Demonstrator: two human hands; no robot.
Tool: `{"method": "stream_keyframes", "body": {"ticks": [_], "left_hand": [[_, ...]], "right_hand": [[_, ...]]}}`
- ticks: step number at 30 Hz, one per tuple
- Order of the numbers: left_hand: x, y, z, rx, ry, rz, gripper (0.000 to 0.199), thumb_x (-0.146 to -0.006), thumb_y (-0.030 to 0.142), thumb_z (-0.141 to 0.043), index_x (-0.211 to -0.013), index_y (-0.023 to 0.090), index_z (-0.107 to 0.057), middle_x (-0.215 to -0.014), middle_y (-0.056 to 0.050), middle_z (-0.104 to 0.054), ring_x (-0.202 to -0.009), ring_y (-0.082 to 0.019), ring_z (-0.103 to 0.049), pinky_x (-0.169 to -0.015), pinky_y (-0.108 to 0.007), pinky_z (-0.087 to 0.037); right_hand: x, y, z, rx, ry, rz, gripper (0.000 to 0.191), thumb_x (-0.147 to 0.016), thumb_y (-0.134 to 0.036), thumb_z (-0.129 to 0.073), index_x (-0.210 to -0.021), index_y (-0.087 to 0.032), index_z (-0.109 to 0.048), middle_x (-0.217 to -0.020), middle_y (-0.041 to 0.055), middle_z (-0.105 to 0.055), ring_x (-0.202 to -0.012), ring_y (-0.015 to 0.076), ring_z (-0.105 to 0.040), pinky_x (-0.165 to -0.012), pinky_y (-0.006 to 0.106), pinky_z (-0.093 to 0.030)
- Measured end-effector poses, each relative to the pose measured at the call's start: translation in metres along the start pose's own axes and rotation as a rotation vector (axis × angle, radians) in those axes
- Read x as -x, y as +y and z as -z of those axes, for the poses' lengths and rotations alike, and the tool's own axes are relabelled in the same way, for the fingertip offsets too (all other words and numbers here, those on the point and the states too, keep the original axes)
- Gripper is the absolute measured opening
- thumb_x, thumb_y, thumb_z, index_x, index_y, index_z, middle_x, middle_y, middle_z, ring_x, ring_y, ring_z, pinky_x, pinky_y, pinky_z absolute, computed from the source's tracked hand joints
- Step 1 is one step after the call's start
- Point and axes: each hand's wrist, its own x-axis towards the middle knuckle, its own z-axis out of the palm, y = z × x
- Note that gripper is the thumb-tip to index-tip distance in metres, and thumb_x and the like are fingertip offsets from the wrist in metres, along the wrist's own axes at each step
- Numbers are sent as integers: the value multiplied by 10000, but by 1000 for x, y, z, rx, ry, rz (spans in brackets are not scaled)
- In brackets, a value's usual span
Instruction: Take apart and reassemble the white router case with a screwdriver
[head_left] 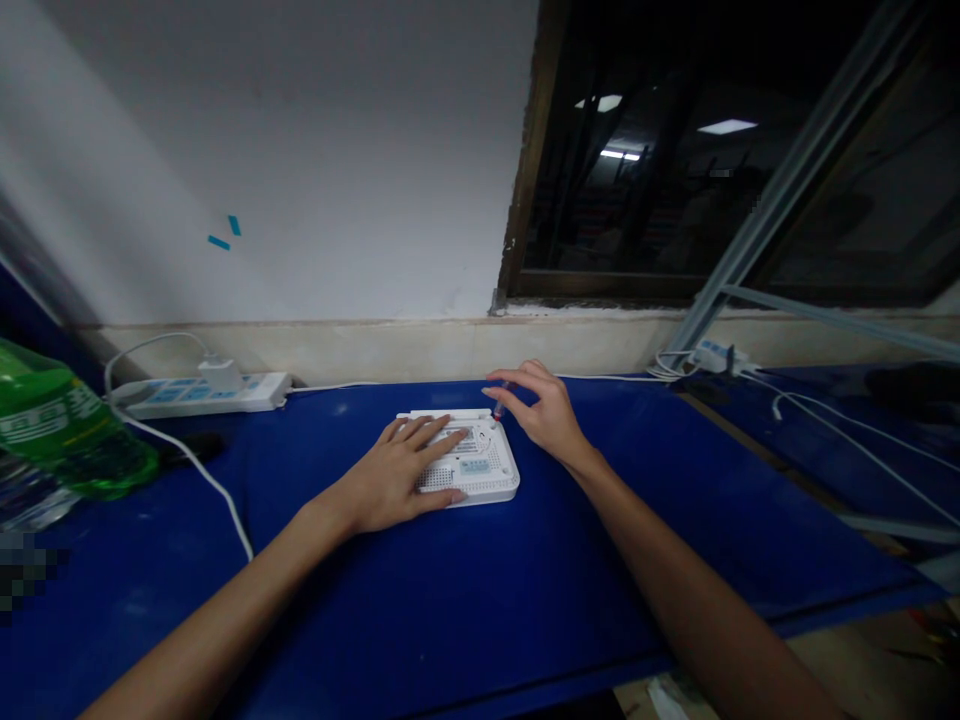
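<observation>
A white plastic device (487,482), which looks like a router turned underside up, lies on the blue tabletop. Vent holes and printed labels show on its upward face. My left hand (397,475) rests flat across its left part with fingers spread, hiding that side. At the device's far right corner, my right hand (541,410) pinches a small screwdriver (500,402) with a clear handle and a reddish lower end. It stands nearly upright over the corner; whether its tip sits in a screw is too small to tell.
A white power strip (259,392) with a plugged-in adapter lies at the back left, its white cable (217,487) running forward. Beside it is a green bottle (56,420). A metal frame (742,250) and another power strip (712,355) stand at the right, before a dark window.
</observation>
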Motion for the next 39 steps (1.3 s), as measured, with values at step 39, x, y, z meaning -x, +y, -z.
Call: {"method": "stream_keyframes", "body": {"ticks": [39], "left_hand": [[1,1,1,25,21,0,775,-905,754,-376,-1550,367,-190,-1623,-89,-215,-1481,-345,-240,-1186,-611,-182]], "right_hand": [[0,1,-6,15,49,-6,208,-905,-365,-664,-1027,-233,-768,-798,42,-630,-784,199,-597,-745,365,-510]]}}
